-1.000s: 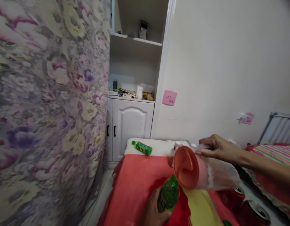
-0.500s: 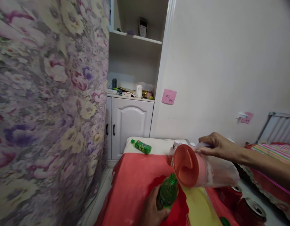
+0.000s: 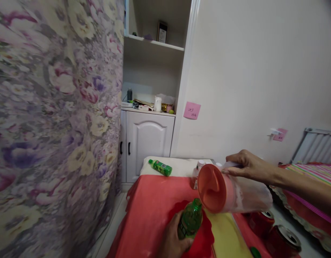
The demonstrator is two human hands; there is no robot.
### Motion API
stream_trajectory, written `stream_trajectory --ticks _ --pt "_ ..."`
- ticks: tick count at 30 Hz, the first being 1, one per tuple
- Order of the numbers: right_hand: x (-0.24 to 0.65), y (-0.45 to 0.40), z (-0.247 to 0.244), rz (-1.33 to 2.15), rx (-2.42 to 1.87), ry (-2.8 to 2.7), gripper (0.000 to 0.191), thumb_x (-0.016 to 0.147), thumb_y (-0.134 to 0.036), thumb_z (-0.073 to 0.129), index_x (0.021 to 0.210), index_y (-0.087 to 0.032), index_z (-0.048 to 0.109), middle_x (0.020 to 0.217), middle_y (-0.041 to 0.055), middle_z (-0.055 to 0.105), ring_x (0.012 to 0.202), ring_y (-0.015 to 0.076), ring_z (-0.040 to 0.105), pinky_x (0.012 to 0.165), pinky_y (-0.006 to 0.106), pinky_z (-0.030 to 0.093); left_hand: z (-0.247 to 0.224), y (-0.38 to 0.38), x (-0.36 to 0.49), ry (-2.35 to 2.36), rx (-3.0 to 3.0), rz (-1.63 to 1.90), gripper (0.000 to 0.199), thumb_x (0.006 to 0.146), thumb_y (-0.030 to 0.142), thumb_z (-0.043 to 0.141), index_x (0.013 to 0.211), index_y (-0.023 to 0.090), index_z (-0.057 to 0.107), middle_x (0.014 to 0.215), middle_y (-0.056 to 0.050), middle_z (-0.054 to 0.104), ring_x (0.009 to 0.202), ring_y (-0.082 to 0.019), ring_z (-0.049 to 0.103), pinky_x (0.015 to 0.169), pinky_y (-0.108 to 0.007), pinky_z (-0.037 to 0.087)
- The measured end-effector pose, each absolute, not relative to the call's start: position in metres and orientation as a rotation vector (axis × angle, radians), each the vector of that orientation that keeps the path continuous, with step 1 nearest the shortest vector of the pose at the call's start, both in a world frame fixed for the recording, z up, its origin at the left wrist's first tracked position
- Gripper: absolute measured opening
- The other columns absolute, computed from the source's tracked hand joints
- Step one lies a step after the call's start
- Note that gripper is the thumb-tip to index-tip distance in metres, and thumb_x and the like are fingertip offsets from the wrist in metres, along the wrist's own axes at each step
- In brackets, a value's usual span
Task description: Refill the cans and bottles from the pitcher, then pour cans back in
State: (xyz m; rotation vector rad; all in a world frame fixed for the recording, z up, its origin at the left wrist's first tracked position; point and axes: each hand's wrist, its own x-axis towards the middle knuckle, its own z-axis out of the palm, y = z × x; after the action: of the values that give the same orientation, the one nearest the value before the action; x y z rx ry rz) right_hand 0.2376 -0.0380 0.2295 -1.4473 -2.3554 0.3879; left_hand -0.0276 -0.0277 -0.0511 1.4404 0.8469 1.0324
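Note:
My left hand (image 3: 173, 238) is wrapped round an uncapped green bottle (image 3: 190, 220), tilted slightly to the right above a red scalloped mat (image 3: 207, 233). From the right, my right hand (image 3: 242, 165) grips the handle of a translucent pitcher (image 3: 248, 195) with an orange rim. The pitcher lies tipped nearly on its side, its mouth facing left, just above and right of the bottle's neck. No stream of liquid can be made out between them. A green cap (image 3: 255, 252) is near the bottom edge.
Another green bottle (image 3: 160, 167) lies on the table's far end. White-capped bottles (image 3: 196, 173) stand behind the pitcher. Red cans (image 3: 282, 242) are at the lower right, beside a yellow sheet (image 3: 229, 233). A floral curtain (image 3: 58, 125) hangs at the left.
The view has shifted slightly, so most things appear a little further left. Both hands keep their grips, and the pitcher and bottle hold nearly the same poses.

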Motion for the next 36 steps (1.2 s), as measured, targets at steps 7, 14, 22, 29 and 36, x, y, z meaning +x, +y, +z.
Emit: stream_trajectory --ticks 7,14,22,29,36 --pt "0.2375 -0.0414 0.2345 0.378 -1.452 -2.369 0.041 0.087 -0.049 0.063 0.064 -0.019 0.047 0.060 -0.0066 0.032 0.056 0.0094 0.031 0.048 0.023 0.022 -0.0494 -0.0291 -0.0278 0.853 1.441 1.024 0.081 0.054 -0.001 0.063 0.132 0.021 0.057 0.132 -0.006 0.067 0.123 -0.027 0.060 0.105 -0.034 0.045" --pt "0.2416 -0.0383 0.2324 0.346 -1.465 -2.379 0.043 0.088 -0.049 0.062 0.064 -0.019 0.045 0.059 -0.0069 0.032 0.055 0.0092 0.030 0.047 0.023 0.022 -0.0477 -0.0302 -0.0263 0.843 1.442 1.025 0.081 0.054 -0.002 0.062 0.131 0.021 0.058 0.127 -0.006 0.069 0.119 -0.026 0.062 0.103 -0.034 0.047" --pt "0.2388 -0.0400 0.2341 0.338 -1.469 -2.374 0.043 0.088 -0.051 0.062 0.064 -0.019 0.047 0.060 -0.0065 0.033 0.055 0.0094 0.031 0.048 0.024 0.023 -0.0431 -0.0299 -0.0261 0.857 1.433 1.013 0.078 0.053 -0.002 0.062 0.128 0.020 0.060 0.123 -0.006 0.071 0.116 -0.027 0.063 0.100 -0.034 0.048" --pt "0.2392 -0.0404 0.2348 0.338 -1.468 -2.380 0.047 0.086 -0.057 0.061 0.063 -0.019 0.045 0.060 -0.0064 0.033 0.055 0.0096 0.030 0.048 0.024 0.022 -0.0441 -0.0311 -0.0263 0.806 1.408 1.024 0.081 0.053 -0.003 0.060 0.130 0.022 0.059 0.126 -0.005 0.070 0.117 -0.027 0.063 0.102 -0.035 0.047" --pt "0.2376 -0.0390 0.2359 0.320 -1.466 -2.387 0.050 0.085 -0.062 0.060 0.063 -0.019 0.047 0.059 -0.0063 0.034 0.055 0.0098 0.031 0.048 0.024 0.023 -0.0426 -0.0311 -0.0273 0.812 1.420 1.019 0.081 0.053 -0.003 0.061 0.130 0.022 0.058 0.126 -0.006 0.070 0.118 -0.027 0.062 0.104 -0.036 0.046"
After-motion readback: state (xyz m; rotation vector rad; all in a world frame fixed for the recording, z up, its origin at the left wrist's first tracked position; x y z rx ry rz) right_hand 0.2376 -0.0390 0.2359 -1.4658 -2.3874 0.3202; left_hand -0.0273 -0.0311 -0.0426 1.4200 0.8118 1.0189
